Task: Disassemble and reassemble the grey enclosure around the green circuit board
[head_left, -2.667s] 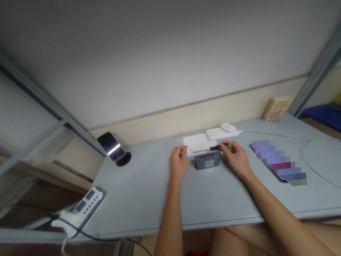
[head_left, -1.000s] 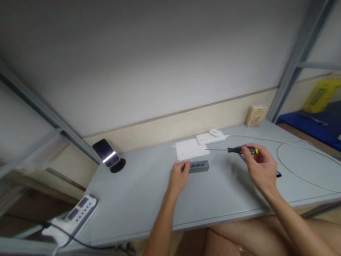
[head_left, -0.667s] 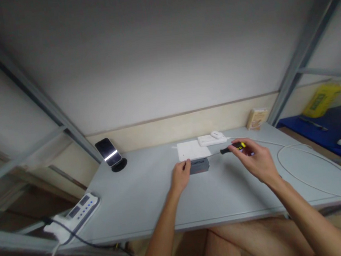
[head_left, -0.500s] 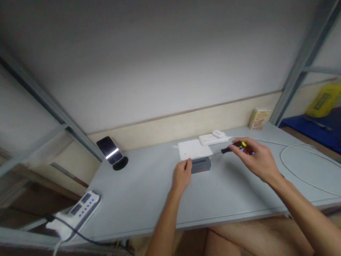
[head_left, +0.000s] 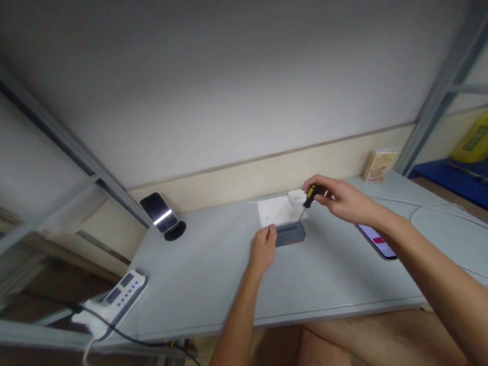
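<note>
A small dark grey box (head_left: 290,234) lies flat in the middle of the grey table (head_left: 203,287). My left hand (head_left: 263,248) grips the box's left end, fingers curled on it. My right hand (head_left: 341,198) is closed round a black and yellow screwdriver (head_left: 310,193), held tilted above the box's right end with the shaft slanting down toward it. A white sheet (head_left: 277,210) lies just behind the box.
A phone (head_left: 377,239) lies face up right of the box. A white cable (head_left: 475,239) loops over the table's right side. A phone on a stand (head_left: 162,213) sits at the back left, a power strip (head_left: 114,293) at the left edge, a small carton (head_left: 378,163) back right.
My right hand has lifted the screwdriver and swung it from lying level to tilted over the box's right end. My left hand stays on the box. The view has shifted a little.
</note>
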Demonstrator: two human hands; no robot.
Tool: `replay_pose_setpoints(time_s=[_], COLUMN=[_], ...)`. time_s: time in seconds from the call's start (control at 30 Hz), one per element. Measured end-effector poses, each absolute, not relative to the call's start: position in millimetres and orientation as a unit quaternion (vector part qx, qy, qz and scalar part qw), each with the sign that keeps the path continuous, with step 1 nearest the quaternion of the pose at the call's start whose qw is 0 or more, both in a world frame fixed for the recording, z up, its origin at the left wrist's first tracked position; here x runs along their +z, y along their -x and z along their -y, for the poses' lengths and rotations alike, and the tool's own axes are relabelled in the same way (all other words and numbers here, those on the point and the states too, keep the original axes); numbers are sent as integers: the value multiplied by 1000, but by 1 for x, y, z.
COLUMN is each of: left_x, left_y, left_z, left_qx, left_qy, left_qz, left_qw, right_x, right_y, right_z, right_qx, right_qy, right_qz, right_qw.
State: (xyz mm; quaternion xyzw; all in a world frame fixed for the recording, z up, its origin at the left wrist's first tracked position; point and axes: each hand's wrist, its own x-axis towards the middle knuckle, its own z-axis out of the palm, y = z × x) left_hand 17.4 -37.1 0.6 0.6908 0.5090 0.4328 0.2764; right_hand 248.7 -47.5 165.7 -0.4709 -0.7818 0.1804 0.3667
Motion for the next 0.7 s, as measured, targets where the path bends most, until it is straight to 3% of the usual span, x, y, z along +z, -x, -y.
replay_pose_setpoints(time_s=[0.13,0.27,0.5,0.7], left_x=[2,3,3,7], left_y=[-18,-18,-19,-18], left_z=[38,39,40,43], left_qx=[432,430,422,420], left_qy=[-688,-689,-694,-704], left_qz=[-514,-523,-525,-518], left_qw=[276,259,254,246], right_x=[157,115,43,24], right_y=[-253,-260,-231,-210], right_z=[34,24,33,22], right_qx=[109,163,350,379], right_qy=[588,660,622,558], right_qz=[721,585,465,469], right_qw=[350,443,525,570])
